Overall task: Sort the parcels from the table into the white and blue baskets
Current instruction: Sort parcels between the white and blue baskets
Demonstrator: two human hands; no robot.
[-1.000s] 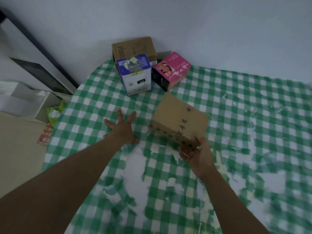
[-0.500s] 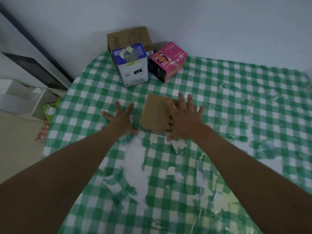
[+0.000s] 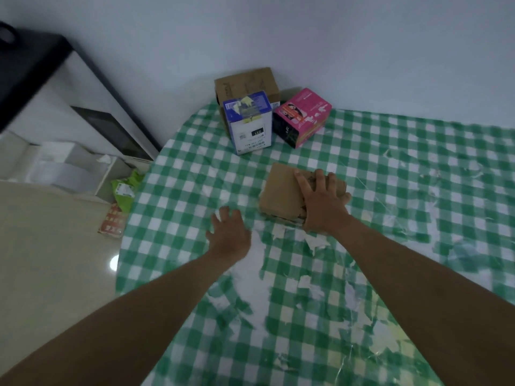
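Centrally, flat brown parcel (image 3: 281, 195) lies on green-checked table (image 3: 390, 168). Right hand (image 3: 323, 200) on its top, fingers straight and spread. Left hand (image 3: 229, 232) just beside it, fingers loosely bent, holding nothing. Behind: blue-white box (image 3: 249, 125), brown carton (image 3: 245, 83), pink box (image 3: 302, 117), clustered near wall.

Matt brown cardboard under my right grip (image 3: 323, 201): the flat parcel (image 3: 281, 190), its near edge torn and ragged. Beneath it the counter (image 3: 390, 168) wears glossy green-checked plastic sheeting, peeled to white patches. Behind the parcel, a glossy printed pink box (image 3: 302, 117) and a blue-white carton (image 3: 249, 122).
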